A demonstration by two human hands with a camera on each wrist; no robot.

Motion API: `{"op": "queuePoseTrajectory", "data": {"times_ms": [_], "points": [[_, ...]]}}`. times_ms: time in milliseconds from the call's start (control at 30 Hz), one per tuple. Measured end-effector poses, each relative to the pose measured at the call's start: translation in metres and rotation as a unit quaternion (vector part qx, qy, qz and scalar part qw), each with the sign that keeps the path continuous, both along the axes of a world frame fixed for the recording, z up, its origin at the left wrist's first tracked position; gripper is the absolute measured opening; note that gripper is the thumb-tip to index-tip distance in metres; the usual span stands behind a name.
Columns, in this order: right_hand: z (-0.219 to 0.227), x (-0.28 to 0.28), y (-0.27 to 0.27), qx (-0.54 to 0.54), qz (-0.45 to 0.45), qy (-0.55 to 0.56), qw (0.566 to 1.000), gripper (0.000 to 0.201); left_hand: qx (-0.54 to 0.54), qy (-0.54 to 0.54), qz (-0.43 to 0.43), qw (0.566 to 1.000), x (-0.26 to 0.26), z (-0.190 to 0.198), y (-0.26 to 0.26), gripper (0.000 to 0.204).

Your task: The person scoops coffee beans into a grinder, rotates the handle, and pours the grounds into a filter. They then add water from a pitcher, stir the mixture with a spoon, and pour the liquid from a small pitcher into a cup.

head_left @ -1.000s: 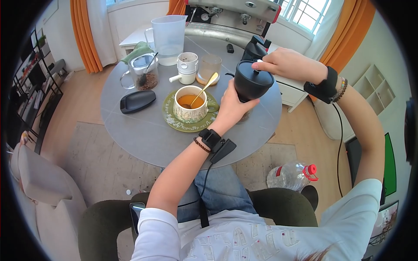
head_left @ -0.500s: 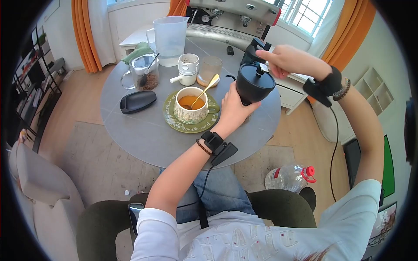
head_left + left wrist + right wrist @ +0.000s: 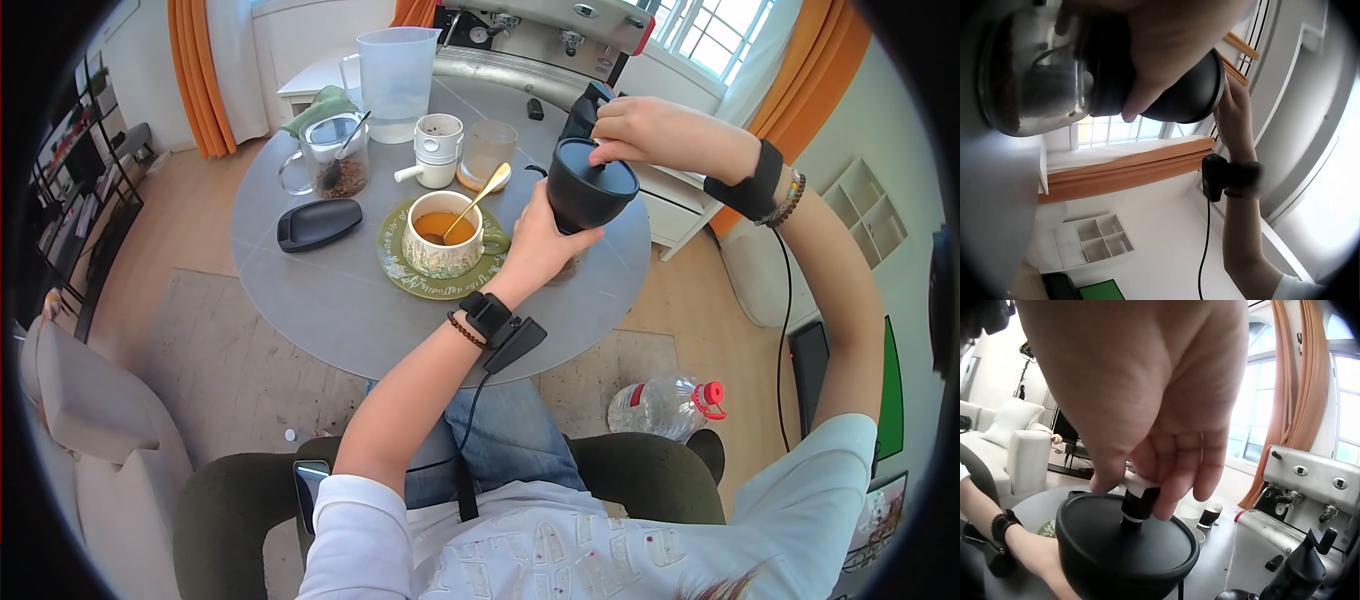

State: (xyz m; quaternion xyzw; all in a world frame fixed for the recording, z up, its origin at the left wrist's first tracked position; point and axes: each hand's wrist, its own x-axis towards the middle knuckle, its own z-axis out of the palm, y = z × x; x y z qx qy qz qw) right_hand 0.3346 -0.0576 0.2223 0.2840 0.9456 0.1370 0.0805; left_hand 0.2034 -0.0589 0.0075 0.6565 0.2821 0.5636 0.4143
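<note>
A black hand coffee grinder (image 3: 590, 195) stands on the right side of the table, its glass jar (image 3: 1029, 94) at the base holding brown grounds. My left hand (image 3: 548, 240) grips the grinder around its middle below the flared top, with the thumb pressed to its front. Over the lid (image 3: 1094, 531), my right hand (image 3: 655, 132) pinches the small black-and-white knob (image 3: 1140, 503) on the upright shaft between thumb and fingers. Left of the grinder, a patterned cup (image 3: 440, 255) of amber drink with a gold spoon (image 3: 484, 190) sits on a green saucer (image 3: 400, 270).
Behind the cup stand a white cylindrical pot with a side handle (image 3: 437, 150), a glass (image 3: 490, 150), a glass mug of brown granules (image 3: 347, 180) and a tall pitcher (image 3: 395, 85). A black dish (image 3: 320, 225) lies left. An espresso machine (image 3: 1310, 500) and a black kettle (image 3: 1297, 569) are beyond.
Half a second ago my right hand was raised off the lid with the shaft showing; now its fingers are back down on the knob. My left hand keeps its hold.
</note>
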Motion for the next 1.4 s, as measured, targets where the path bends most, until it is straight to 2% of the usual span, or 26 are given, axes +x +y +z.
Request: {"op": "queuePoseTrajectory", "data": {"times_ms": [33, 233, 333, 433, 567, 633, 767, 800, 867, 933, 1033, 1067, 1167, 1267, 1367, 1400], "points": [[-0.005, 0.003, 0.000, 0.029, 0.022, 0.018, 0.999, 0.040, -0.001, -0.003, -0.003, 1.000, -0.001, 0.000, 0.001, 0.077], [-0.018, 0.012, 0.011, 0.122, 0.081, -0.051, 0.988, 0.040, -0.003, 0.017, -0.012, 1.000, -0.001, 0.002, -0.008, 0.077], [-0.015, 0.010, 0.011, 0.148, 0.001, -0.100, 0.984, 0.036, -0.014, 0.055, 0.014, 0.998, 0.003, 0.007, -0.013, 0.077], [-0.029, 0.012, 0.007, 0.184, -0.103, -0.076, 0.975, 0.038, -0.019, 0.067, 0.013, 0.997, 0.004, 0.009, -0.013, 0.077], [-0.030, 0.006, -0.004, 0.155, -0.174, -0.044, 0.971, 0.037, 0.012, 0.048, 0.004, 0.999, 0.004, 0.005, -0.011, 0.076], [-0.025, -0.010, -0.009, 0.129, -0.258, -0.059, 0.956, 0.036, 0.010, 0.048, 0.009, 0.999, 0.004, 0.004, -0.010, 0.076], [-0.020, -0.014, -0.004, 0.092, -0.243, -0.066, 0.963, 0.042, -0.024, 0.046, -0.001, 0.999, 0.002, 0.008, -0.012, 0.080], [-0.020, -0.011, 0.000, 0.072, -0.233, -0.059, 0.968, 0.045, -0.018, 0.055, 0.019, 0.998, 0.002, 0.007, -0.012, 0.080], [-0.016, -0.010, -0.002, 0.014, -0.231, -0.033, 0.972, 0.051, -0.003, 0.068, 0.061, 0.996, 0.004, 0.004, -0.011, 0.080], [-0.006, -0.013, -0.014, -0.060, -0.243, 0.002, 0.968, 0.055, -0.003, 0.066, 0.056, 0.996, 0.003, 0.003, -0.010, 0.079], [-0.018, 0.010, -0.008, -0.042, -0.156, 0.070, 0.984, 0.058, 0.000, 0.062, 0.053, 0.997, 0.002, 0.004, -0.008, 0.078], [-0.018, 0.008, -0.007, -0.053, -0.208, 0.063, 0.975, 0.055, 0.002, 0.063, 0.050, 0.997, 0.002, 0.004, -0.009, 0.078], [-0.019, 0.001, -0.009, 0.027, -0.166, 0.009, 0.986, 0.054, -0.017, 0.054, 0.037, 0.998, 0.001, 0.006, -0.009, 0.077], [-0.015, -0.011, -0.015, 0.042, -0.224, -0.047, 0.972, 0.040, -0.019, 0.053, 0.035, 0.998, 0.000, 0.007, -0.009, 0.076], [-0.027, 0.002, -0.005, 0.117, -0.135, -0.067, 0.982, 0.022, -0.021, 0.061, 0.047, 0.997, 0.001, 0.008, -0.010, 0.077], [-0.030, 0.004, 0.000, 0.101, -0.152, -0.060, 0.981, 0.019, -0.023, 0.063, 0.052, 0.996, 0.000, 0.008, -0.010, 0.077]]}}
